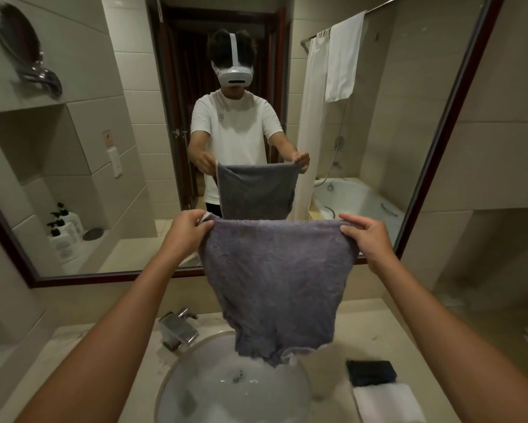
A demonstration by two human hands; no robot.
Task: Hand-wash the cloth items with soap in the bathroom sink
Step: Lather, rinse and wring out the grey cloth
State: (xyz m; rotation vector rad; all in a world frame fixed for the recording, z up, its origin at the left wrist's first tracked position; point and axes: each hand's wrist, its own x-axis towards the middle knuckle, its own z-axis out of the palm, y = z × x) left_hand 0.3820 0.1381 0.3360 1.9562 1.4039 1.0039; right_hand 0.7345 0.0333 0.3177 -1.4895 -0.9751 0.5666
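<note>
At 9 o'clock, a wall niche reflected in the mirror holds pump bottles and a small dark dish. Below the mirror frame, at 7 o'clock, a chrome tap stands on the desk just behind the sink. The sink holds foamy water.

The left hand pinches the upper left corner of the grey towel, fingers curled over the edge. The towel hangs spread between both hands, held up in front of the mirror at centre frame. Its lower edge hangs just above the sink; whether it touches the water cannot be told. The right hand pinches the upper right corner, thumb in front, fingers behind.

At 5 o'clock, on the desk beside the sink, a dark folded cloth lies touching a white folded cloth.

In the mirror at 1 o'clock, a white towel hangs over a rail beside a shower curtain, with a bathtub below.
</note>
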